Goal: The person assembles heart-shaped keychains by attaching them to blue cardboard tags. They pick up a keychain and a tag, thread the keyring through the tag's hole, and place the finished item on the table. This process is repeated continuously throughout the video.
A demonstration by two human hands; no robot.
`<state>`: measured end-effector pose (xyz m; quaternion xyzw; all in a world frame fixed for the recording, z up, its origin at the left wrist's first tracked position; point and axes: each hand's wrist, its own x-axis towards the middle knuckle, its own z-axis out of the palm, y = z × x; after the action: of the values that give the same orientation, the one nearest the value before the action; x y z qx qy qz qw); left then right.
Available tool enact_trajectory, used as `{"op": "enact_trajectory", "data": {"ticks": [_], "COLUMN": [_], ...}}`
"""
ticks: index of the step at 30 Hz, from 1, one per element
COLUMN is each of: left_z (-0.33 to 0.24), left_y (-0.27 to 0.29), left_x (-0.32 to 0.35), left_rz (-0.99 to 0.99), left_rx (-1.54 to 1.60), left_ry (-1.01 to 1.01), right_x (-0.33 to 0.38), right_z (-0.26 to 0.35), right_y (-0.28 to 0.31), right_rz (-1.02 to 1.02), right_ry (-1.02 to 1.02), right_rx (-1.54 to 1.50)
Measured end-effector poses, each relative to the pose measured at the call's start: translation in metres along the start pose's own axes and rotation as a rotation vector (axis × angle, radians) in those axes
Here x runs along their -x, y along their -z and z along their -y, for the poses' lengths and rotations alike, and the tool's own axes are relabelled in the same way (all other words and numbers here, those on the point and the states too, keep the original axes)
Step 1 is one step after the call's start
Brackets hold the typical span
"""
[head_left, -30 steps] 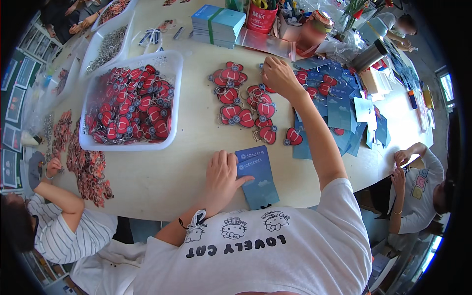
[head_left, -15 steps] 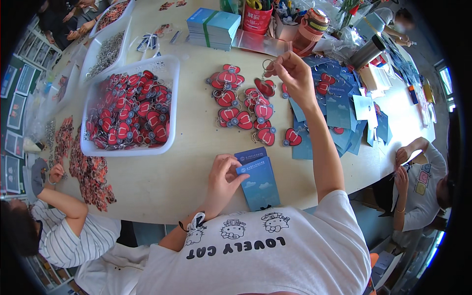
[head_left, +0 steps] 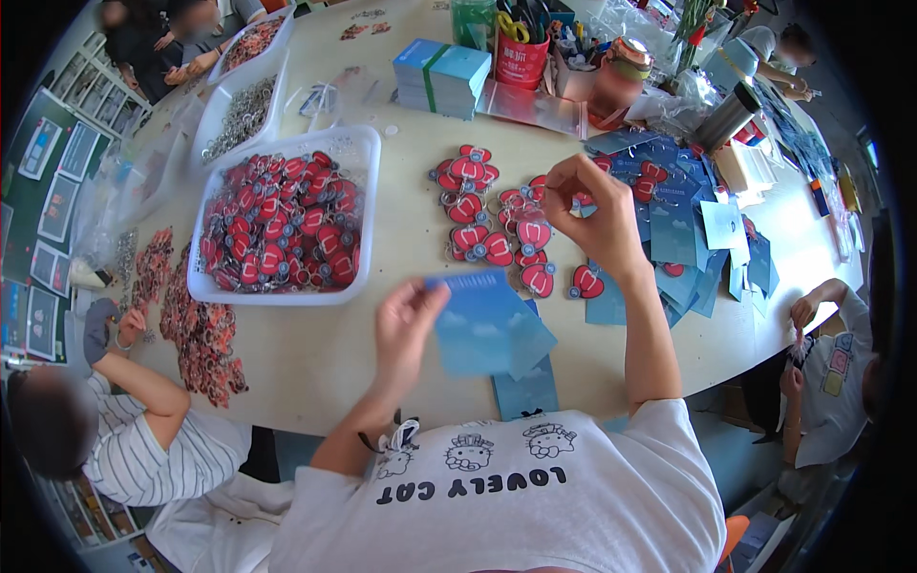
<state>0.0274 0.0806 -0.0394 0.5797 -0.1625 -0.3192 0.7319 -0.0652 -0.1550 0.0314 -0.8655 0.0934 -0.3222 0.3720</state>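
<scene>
My left hand pinches a blue card with clouds by its upper left corner, raised and slightly blurred. Partly behind it shows a second card, and whether that one is held too I cannot tell. One more blue card lies at the table's near edge. Thumb and forefinger of my right hand are pinched together; a blurred red keychain seems to hang from them, over a cluster of red keychains. Nearest below that hand lies a single red keychain.
A white basket of red keychains stands left, before a bin of metal rings. Blue cards overlap on the right. A banded card stack, red pen cup and bottle stand behind. Other people sit at both sides.
My left hand has lifted a card and moved slightly left. My right hand has come lower and nearer with the keychain. The view has shifted a little.
</scene>
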Motion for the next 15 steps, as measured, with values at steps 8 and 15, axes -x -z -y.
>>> {"op": "enact_trajectory", "data": {"ticks": [8, 15], "left_z": [-0.036, -0.042], "left_y": [-0.043, -0.078], "left_x": [-0.053, -0.044], "left_rz": [-0.091, 0.08], "left_rx": [-0.072, 0.101], "left_ry": [-0.495, -0.487], "right_x": [0.014, 0.012], "right_z": [0.021, 0.031], "right_y": [-0.023, -0.027], "right_rz": [0.047, -0.247], "right_ry": [-0.01, -0.06], "right_rx": [-0.372, -0.359]}}
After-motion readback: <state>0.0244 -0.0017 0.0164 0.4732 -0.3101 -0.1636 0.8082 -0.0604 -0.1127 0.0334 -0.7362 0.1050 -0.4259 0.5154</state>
